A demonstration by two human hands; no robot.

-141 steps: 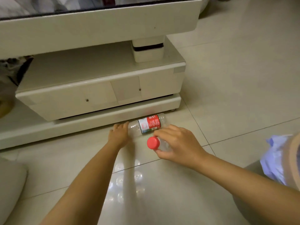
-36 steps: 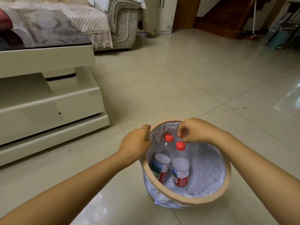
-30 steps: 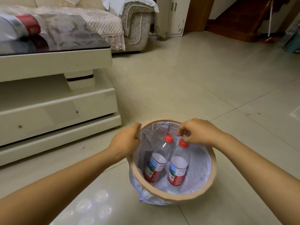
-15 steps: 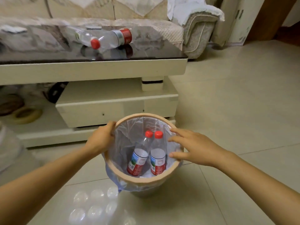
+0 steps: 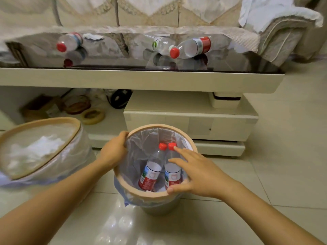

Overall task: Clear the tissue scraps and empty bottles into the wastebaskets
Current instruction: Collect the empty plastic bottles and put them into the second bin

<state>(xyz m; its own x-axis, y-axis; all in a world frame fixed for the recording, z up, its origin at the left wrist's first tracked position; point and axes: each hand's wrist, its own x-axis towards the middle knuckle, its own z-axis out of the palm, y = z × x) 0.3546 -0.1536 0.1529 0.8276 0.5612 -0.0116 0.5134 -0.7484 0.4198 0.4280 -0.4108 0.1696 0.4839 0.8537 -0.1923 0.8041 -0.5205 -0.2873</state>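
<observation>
A glossy cream tile floor [image 5: 286, 174] fills the lower and right parts of the frame, and it lies open to the right of the low cream coffee table [image 5: 141, 80] that spans the upper half. The table's dark glass top carries three bottles lying on their sides: one with a red cap at upper left [image 5: 69, 42], a clear one with a green label near centre [image 5: 161, 45], and a red-capped one just beside it [image 5: 192, 47]; a tissue scrap [image 5: 93, 36] lies near the first. A sofa [image 5: 159, 13] stands behind.

At lower centre, close to the table's base, stands a lined wastebasket [image 5: 146, 192] holding two red-capped bottles [image 5: 150, 174] upright, leaning together. The left hand [image 5: 113, 151] grips its rim on the left side. The right hand [image 5: 196, 172] lies spread over the right rim, fingers straight, thumb on the near edge. A second lined wastebasket [image 5: 40, 124] with white tissue [image 5: 40, 147] inside sits at the left edge.
</observation>
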